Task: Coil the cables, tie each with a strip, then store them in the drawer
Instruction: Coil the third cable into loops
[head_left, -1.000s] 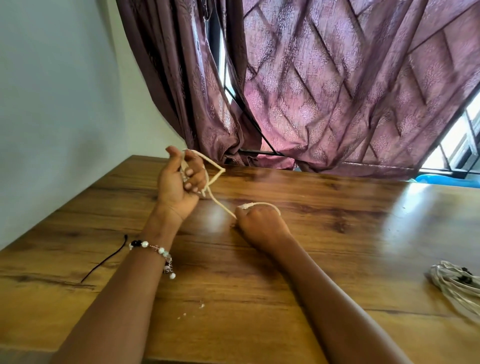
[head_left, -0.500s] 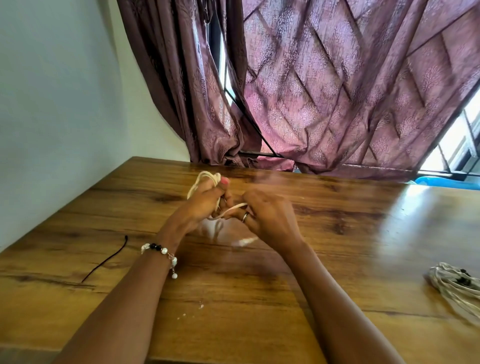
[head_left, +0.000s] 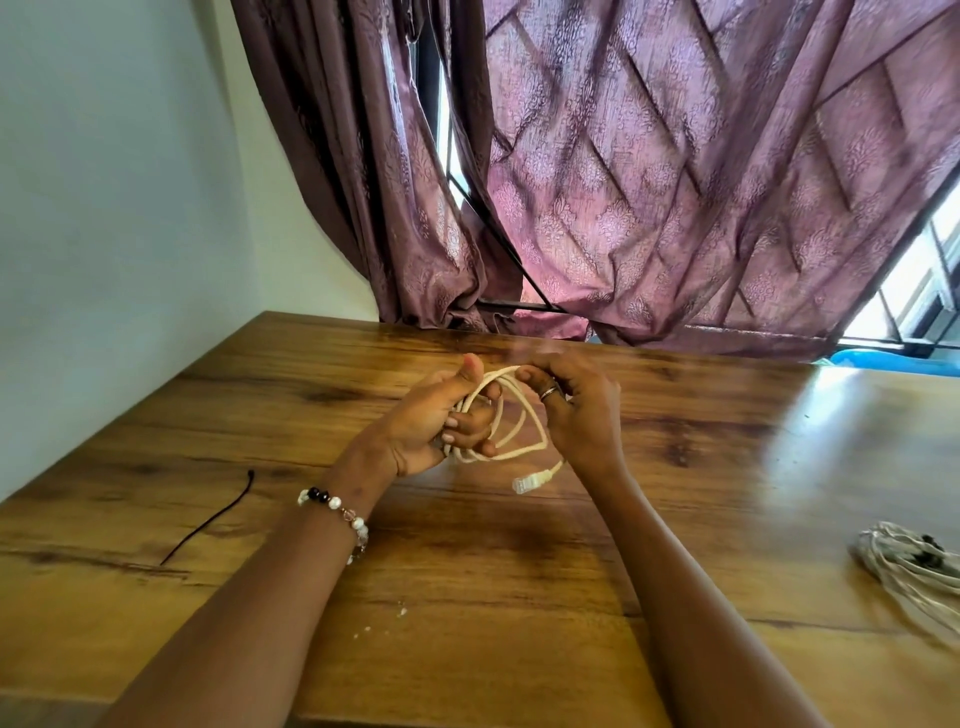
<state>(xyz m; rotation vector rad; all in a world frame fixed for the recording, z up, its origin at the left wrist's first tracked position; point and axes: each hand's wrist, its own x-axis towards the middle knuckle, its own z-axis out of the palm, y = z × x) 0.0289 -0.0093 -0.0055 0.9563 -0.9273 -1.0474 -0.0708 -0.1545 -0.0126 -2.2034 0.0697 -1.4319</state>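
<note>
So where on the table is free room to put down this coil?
Bare wood lies between the two forearms, near the crumbs, and on the far right between the right hand and the tied bundle. Left is tighter: the black strip lies there. The coil is held by both hands; left hand.

I count one cream cable (head_left: 511, 415) in my two hands, one tied bundle (head_left: 906, 566) at four o'clock, one black strip (head_left: 208, 519) at eight o'clock.
</note>
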